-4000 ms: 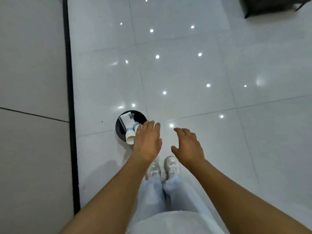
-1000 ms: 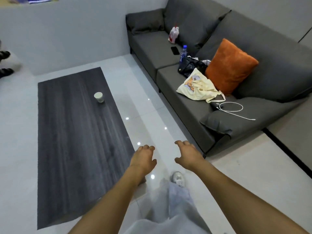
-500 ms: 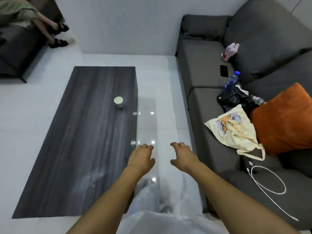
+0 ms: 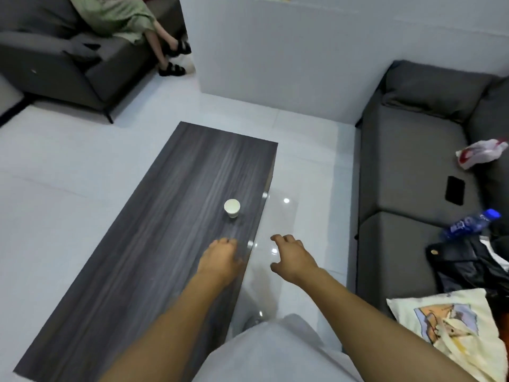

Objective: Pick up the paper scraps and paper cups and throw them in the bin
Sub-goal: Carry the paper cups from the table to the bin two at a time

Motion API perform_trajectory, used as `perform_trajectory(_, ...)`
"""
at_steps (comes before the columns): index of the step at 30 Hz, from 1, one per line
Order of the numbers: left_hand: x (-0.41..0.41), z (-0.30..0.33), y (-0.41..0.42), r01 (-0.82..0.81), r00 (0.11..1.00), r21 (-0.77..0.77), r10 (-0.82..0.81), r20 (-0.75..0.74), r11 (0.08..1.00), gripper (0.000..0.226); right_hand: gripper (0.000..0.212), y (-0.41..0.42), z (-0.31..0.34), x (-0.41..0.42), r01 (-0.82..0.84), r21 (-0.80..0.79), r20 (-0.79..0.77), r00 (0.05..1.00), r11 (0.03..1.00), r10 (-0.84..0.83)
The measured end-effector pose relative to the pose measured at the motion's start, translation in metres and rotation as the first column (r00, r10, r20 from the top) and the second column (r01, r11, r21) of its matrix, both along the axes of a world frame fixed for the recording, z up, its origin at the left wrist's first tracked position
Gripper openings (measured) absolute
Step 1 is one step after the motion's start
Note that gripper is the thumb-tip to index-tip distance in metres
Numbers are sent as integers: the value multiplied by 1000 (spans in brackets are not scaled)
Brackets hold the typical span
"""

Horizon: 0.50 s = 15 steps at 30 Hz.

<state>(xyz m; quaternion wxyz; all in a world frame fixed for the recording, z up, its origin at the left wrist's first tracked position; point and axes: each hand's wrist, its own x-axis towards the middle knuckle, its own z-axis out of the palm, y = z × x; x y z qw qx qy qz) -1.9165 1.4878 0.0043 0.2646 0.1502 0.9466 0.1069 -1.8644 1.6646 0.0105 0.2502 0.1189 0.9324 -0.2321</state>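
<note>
One paper cup (image 4: 232,207) stands upright near the right edge of the dark worktop (image 4: 154,244), straight ahead of the left hand (image 4: 220,261), which is nearer than the right hand (image 4: 293,256); both hands are loosely spread and hold nothing.

Both bare forearms reach forward from the bottom of the frame toward its centre, palms down. The left hand (image 4: 220,260) sits just left of centre, fingers loosely curled and close together, holding nothing. The right hand (image 4: 293,256) lies beside it, slightly apart, empty, with fingers spread and the thumb angled inward.
</note>
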Motion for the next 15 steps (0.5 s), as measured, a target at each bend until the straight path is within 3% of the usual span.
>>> perform_trajectory(7,-84,-22,10,-205,978,-24,205,37,979,45,63,16,-25,-125,-185,-9,28,982,983,186)
perform_trajectory(15,-159,-51,46,-465,881,-3,464,94,885,42,58,42,-53,-253,-452,23,75,890,892,449)
